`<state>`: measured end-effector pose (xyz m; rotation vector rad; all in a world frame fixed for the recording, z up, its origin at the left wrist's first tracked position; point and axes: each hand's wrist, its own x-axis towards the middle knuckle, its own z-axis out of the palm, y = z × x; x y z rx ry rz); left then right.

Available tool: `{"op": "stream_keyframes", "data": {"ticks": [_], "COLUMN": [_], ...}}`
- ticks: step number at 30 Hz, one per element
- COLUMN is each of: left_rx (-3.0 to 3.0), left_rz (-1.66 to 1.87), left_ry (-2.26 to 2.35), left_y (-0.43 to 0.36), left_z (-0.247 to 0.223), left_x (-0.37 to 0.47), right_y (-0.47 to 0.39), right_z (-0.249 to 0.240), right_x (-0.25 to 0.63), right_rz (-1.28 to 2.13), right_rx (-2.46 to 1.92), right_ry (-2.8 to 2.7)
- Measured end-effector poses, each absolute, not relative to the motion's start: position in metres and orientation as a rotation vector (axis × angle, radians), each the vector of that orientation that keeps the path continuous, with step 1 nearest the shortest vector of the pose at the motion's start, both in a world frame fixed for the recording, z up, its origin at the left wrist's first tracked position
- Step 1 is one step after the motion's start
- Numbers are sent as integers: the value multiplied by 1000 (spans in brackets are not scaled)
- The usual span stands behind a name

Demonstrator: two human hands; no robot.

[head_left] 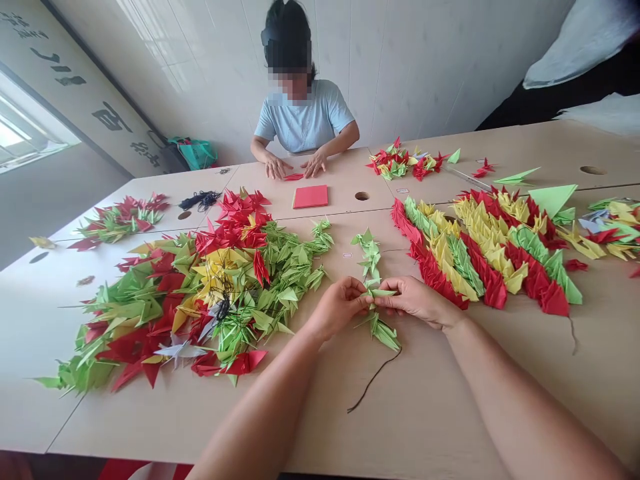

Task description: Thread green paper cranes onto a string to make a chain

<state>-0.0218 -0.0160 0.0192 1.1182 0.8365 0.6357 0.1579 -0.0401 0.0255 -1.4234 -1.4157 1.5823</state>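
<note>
Between my hands is a green paper crane (376,292), part of a line of green folded cranes on a dark string. My left hand (346,300) pinches it from the left, thumb and forefinger together. From the right, my right hand (411,300) pinches its other side. More green cranes (369,250) of the same line lie just beyond my fingers, and a bunched group of green cranes (384,332) lies nearer to me. The loose end of the black string (375,381) curls toward me over the table.
A big heap of red, green and yellow cranes (165,293) spreads at left, with black thread (224,303) on it. Strung rows of cranes (480,247) lie at right. Opposite, a person (306,127) presses red paper near a stack of red sheets (311,197). Black tassels (200,200) lie at far left.
</note>
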Motion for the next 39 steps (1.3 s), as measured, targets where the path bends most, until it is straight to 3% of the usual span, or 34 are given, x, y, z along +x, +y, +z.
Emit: {"op": "stream_keyframes", "data": {"ticks": [39], "left_rx": [1363], "left_rz": [617], "left_ry": [754], "left_y": [-15], "left_z": [18], "left_x": [-26], "right_y": [-38], "right_z": [24], "right_x": [159], "right_rz": [1711], "right_rx": [-1322], "right_ry": [-1330]}}
